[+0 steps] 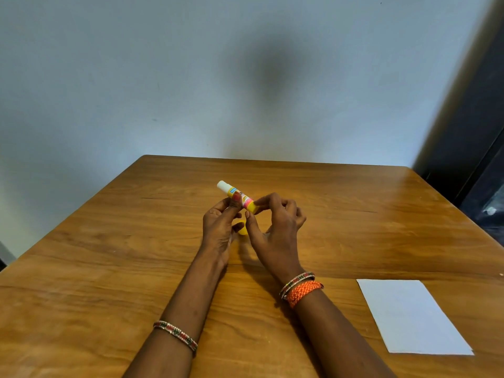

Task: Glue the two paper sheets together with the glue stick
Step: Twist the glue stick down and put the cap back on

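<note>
The brown wooden bench (109,268) has white paper (411,317) lying flat near its right edge. A small yellow cap (242,231) sits in the middle.

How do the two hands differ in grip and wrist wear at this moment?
The left hand holds the glue stick by its barrel; the right hand pinches its yellow base. The left wrist has one beaded bangle; the right has bangles plus an orange band. Both are raised above the table.

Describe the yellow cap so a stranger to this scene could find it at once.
Start at the wooden table and go to the two hands raised above its middle. Just below the glue stick they hold, the yellow cap shows between the left hand and right hand. It is a small, plain yellow piece, mostly hidden, unlike the labelled stick.
</note>
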